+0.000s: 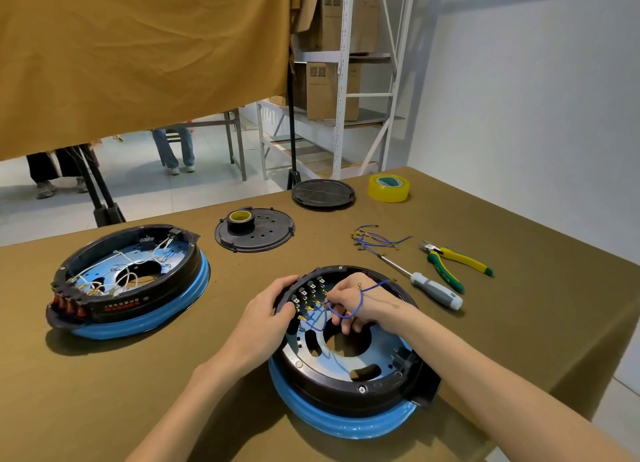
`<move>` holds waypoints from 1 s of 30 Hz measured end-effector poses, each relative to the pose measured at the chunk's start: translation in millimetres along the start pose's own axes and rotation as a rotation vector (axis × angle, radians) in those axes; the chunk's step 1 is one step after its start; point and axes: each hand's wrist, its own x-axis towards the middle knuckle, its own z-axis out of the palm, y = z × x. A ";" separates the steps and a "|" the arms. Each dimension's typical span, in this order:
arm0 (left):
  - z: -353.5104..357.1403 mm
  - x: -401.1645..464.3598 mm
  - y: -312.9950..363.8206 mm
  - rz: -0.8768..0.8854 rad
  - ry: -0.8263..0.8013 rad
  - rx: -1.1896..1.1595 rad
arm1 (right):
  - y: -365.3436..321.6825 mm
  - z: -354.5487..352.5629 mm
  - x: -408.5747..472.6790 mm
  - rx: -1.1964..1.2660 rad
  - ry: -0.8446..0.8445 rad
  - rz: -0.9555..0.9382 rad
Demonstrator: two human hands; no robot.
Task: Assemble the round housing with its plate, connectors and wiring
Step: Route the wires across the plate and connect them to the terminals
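A round black housing [346, 392] with a blue rim sits in front of me, its metal plate [332, 357] showing inside. My left hand [268, 309] grips the housing's far left wall beside a row of black connectors [308, 290]. My right hand [349, 299] reaches inside and pinches a blue wire [360, 300] by the brass terminals; the wire loops over the back of that hand. A bundle of spare blue wires [375, 240] lies on the table beyond the housing.
A second housing [128, 281] with white wiring sits at the left. Behind are a black perforated plate [256, 234] bearing a tape roll, a black lid [323, 193] and yellow tape [388, 188]. A screwdriver [429, 286] and pliers [453, 262] lie at the right.
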 end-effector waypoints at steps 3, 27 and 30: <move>1.5 0.5 -2.7 0.001 0.022 -0.042 | -1.3 0.7 0.7 -0.005 0.004 0.002; -1.2 3.4 -11.0 -0.006 -0.030 -0.037 | -2.8 -2.1 7.6 0.067 -0.018 0.080; -6.6 11.6 -4.3 -0.017 -0.088 0.054 | -5.9 -3.0 8.1 0.074 -0.015 0.121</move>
